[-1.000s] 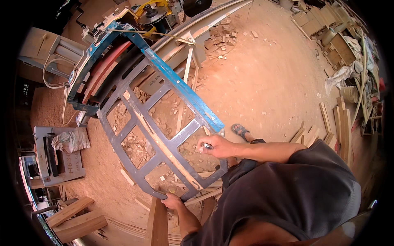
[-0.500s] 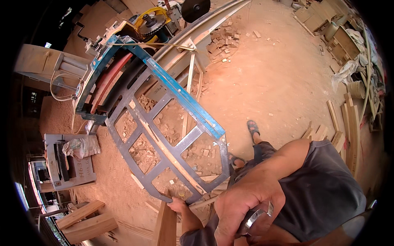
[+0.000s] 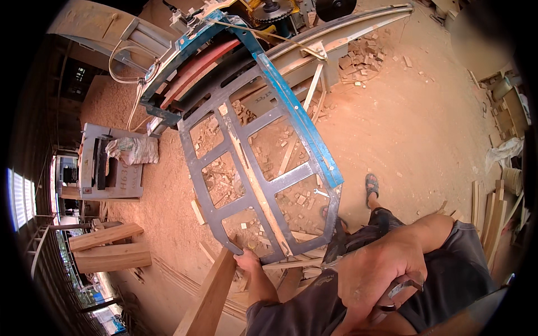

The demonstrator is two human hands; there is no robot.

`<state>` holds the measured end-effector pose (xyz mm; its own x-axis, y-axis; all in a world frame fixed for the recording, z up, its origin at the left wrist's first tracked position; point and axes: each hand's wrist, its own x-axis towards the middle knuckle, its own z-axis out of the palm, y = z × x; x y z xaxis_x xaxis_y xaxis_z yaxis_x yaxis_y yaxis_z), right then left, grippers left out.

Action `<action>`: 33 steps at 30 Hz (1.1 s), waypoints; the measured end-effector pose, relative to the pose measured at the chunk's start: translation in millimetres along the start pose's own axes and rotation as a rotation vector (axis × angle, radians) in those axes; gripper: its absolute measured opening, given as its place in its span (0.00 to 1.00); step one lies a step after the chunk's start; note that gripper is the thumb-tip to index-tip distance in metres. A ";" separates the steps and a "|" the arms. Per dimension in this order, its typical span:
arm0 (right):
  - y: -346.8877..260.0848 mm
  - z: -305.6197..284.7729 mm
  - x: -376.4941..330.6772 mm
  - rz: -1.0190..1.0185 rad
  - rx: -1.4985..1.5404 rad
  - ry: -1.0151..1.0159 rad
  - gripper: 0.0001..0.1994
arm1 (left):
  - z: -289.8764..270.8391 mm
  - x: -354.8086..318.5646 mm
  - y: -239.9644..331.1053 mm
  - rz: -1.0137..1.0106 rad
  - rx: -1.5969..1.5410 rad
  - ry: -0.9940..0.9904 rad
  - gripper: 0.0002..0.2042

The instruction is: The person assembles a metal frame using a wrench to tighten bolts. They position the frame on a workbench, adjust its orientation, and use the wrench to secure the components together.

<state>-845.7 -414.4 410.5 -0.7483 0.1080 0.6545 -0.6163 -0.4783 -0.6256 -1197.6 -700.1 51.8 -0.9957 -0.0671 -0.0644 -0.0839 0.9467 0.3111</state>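
Observation:
Near the lower middle, my left hand (image 3: 247,261) is closed at the near corner of a grey metal grid frame (image 3: 230,210), beside the end of a thick wooden beam (image 3: 210,294). Close to the camera, my right hand (image 3: 381,271) is curled around a shiny metal tool (image 3: 399,288); its kind is mostly hidden by the fingers. The frame has large openings, a blue rail (image 3: 297,120) along its right side and a worn wooden strip (image 3: 249,168) down its middle. A small wrench (image 3: 320,192) lies near its right corner.
Toothed circular saw blades (image 3: 272,12) sit on the machine beyond the frame. Wood offcuts (image 3: 364,59) are heaped on the dusty floor (image 3: 403,123). A grey machine (image 3: 126,182) with a sack (image 3: 134,150) stands left. Timber (image 3: 112,257) lies lower left; long boards (image 3: 493,218) are at right.
The view has turned, so the frame and machine appear farther right and higher. My left hand stays at the frame's corner. My right hand still grips the metal tool.

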 end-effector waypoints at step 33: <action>-0.1 4.9 -33.2 0.306 0.244 0.049 0.16 | 9.6 -0.8 -4.2 0.041 -0.001 -0.011 0.25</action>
<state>-819.6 -422.2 390.9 -0.9029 -0.0334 0.4285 -0.2905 -0.6873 -0.6658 -1196.1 -700.9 41.4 -0.9978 -0.0245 -0.0618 -0.0427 0.9484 0.3142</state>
